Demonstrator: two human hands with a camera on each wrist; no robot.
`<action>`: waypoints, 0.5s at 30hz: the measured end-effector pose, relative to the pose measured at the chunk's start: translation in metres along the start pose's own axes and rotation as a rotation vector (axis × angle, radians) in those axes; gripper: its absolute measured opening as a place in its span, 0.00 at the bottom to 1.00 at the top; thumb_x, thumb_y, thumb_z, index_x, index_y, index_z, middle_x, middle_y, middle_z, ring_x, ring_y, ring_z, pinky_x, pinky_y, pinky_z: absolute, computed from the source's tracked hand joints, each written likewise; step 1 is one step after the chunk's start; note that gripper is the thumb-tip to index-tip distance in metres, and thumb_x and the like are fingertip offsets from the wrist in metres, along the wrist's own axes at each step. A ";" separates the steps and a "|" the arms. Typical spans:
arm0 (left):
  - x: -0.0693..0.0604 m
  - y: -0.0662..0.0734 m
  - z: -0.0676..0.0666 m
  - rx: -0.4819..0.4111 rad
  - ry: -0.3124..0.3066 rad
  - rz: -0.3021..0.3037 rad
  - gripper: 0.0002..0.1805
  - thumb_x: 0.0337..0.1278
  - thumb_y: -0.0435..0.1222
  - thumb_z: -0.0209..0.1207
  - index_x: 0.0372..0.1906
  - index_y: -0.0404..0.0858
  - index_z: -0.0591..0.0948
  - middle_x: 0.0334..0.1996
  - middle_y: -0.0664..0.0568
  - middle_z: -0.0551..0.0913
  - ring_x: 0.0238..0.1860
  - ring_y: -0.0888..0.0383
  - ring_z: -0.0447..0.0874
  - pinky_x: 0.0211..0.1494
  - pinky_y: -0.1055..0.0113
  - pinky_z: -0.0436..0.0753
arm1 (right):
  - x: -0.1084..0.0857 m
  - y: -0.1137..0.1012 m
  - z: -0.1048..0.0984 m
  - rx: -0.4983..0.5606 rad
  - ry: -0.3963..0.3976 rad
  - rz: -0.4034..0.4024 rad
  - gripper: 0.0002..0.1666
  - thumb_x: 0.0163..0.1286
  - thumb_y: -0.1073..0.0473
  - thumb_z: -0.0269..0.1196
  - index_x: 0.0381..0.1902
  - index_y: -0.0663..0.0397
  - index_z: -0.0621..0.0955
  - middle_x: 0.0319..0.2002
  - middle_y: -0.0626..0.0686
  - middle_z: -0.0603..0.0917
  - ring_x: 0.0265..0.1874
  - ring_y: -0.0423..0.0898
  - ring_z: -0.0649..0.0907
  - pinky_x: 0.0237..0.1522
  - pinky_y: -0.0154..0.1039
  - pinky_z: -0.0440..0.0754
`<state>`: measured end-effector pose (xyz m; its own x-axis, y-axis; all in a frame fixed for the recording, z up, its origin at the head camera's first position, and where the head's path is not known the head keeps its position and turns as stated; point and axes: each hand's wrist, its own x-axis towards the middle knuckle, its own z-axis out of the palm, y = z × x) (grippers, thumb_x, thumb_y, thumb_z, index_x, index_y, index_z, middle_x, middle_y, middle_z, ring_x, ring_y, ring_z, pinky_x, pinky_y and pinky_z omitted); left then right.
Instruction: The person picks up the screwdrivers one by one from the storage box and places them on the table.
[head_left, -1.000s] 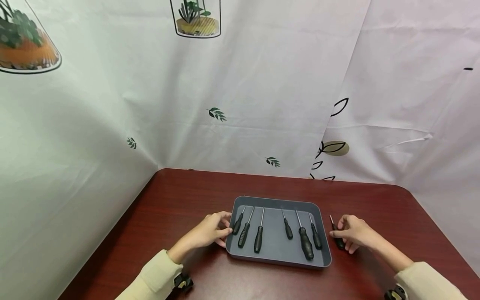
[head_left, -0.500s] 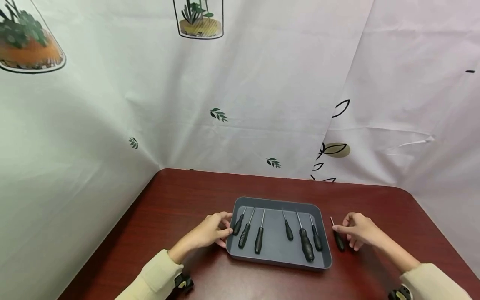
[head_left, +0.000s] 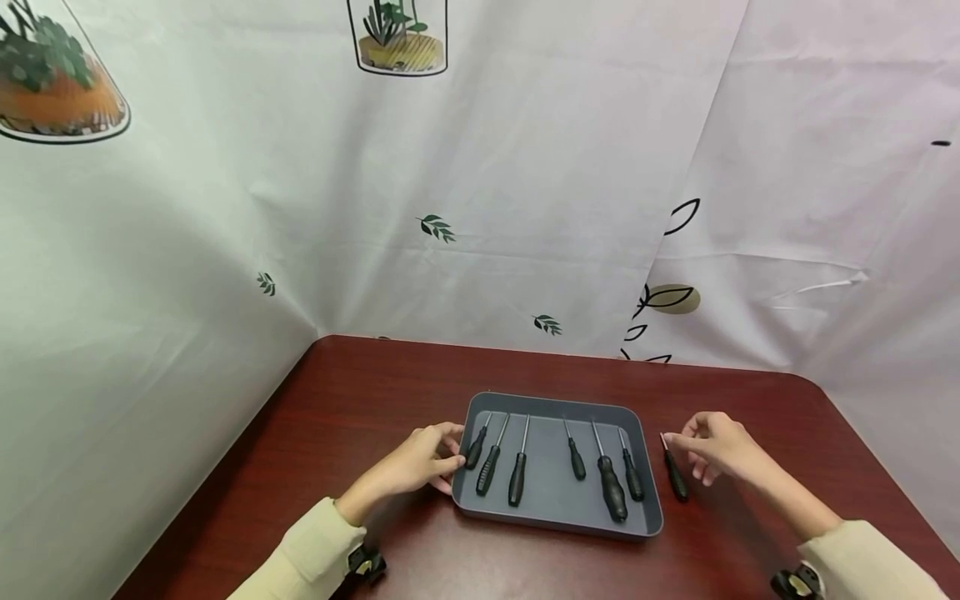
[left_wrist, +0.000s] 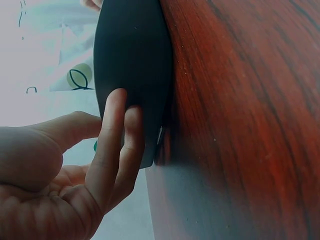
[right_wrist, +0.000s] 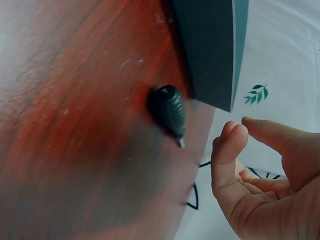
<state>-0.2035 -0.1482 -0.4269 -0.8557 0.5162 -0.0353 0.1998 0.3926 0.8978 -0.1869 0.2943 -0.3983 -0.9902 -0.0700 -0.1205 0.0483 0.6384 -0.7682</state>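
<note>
- Loose screwdriver (head_left: 676, 477) lies on the table (head_left: 405, 383), just R of the tray (head_left: 555, 475), shank to far side, handle to near side.
- Handling: prob. light & rigid, not fragile; approx. round section, so may roll if nudged.
- Best hold: the black handle (right_wrist: 173, 114), mid-length; its ribs look grippy. Thin metal shank (right_wrist: 180, 143) likely slicker, less to pinch.
- R hand (head_left: 714, 446): over/beside shank end, thumb & index tips v. close, narrow gap, nothing held; other fingers loosely bent.
- L hand (head_left: 429, 458): grips tray's L wall, thumb at rim, fingers against outer side.
- Tray: matte grey, shallow, rect. w/ rounded corners; looks stiff, prob. easy to slide. Plastic or metal, can't tell.
- Six screwdrivers (head_left: 517, 479) in tray, 3 L, 3 R, shanks to far side; handles black, diff. sizes, the fattest (head_left: 612, 489) in R group.
- Table: red-brown, wood-grain, slight sheen, prob. smooth.
- Cloth (head_left: 480, 167) behind: pale, creased, w/ leaf & plant prints.
</note>
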 end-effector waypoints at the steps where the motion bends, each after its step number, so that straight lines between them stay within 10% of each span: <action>1: 0.000 0.000 0.000 0.001 0.000 0.000 0.27 0.66 0.25 0.59 0.65 0.18 0.66 0.39 0.42 0.78 0.24 0.53 0.85 0.26 0.62 0.89 | 0.000 -0.002 0.001 0.008 0.008 -0.001 0.19 0.69 0.55 0.67 0.33 0.66 0.74 0.18 0.53 0.76 0.13 0.50 0.81 0.17 0.48 0.87; 15: 0.000 0.001 -0.001 0.001 -0.002 0.007 0.28 0.65 0.25 0.60 0.66 0.17 0.65 0.39 0.42 0.78 0.22 0.50 0.86 0.25 0.61 0.89 | 0.010 -0.025 0.014 0.073 0.009 -0.067 0.19 0.72 0.55 0.64 0.32 0.70 0.79 0.18 0.56 0.79 0.13 0.50 0.82 0.18 0.51 0.87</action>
<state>-0.2036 -0.1485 -0.4256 -0.8534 0.5205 -0.0300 0.2064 0.3901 0.8973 -0.1960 0.2672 -0.3890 -0.9927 -0.1034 -0.0614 -0.0092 0.5748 -0.8182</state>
